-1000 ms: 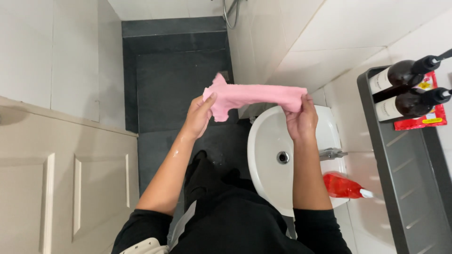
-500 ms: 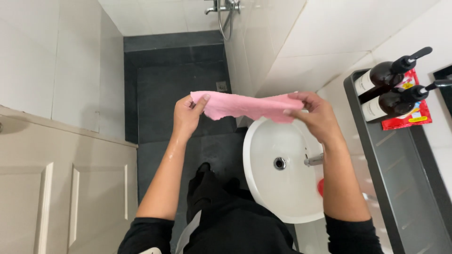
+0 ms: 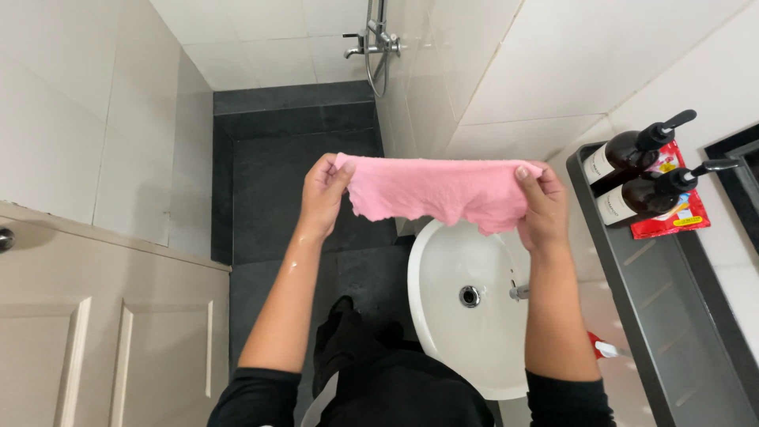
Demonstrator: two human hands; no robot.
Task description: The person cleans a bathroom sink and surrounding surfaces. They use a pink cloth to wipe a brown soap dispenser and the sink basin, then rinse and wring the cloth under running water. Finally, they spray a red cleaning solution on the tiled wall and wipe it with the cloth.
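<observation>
A pink cloth (image 3: 436, 191) is stretched out flat between both my hands, above the far rim of a white round sink (image 3: 466, 332). My left hand (image 3: 320, 196) pinches its left corner over the dark floor. My right hand (image 3: 539, 204) pinches its right corner, thumb on top, over the sink's far edge. The lower edge of the cloth hangs ragged and loose. A metal drain (image 3: 470, 296) shows in the basin below, and a tap (image 3: 518, 292) peeks out beside my right forearm.
A dark shelf (image 3: 656, 316) on the right wall carries two dark pump bottles (image 3: 632, 170) and a red packet (image 3: 678, 213). A red bottle (image 3: 605, 346) lies by the sink. A beige door (image 3: 95, 332) stands at left. Shower fittings (image 3: 375, 35) hang on the far wall.
My hands have moved apart and upward, spreading the bunched pink cloth into a wide flat sheet. The view has tilted up, showing the shower fittings.
</observation>
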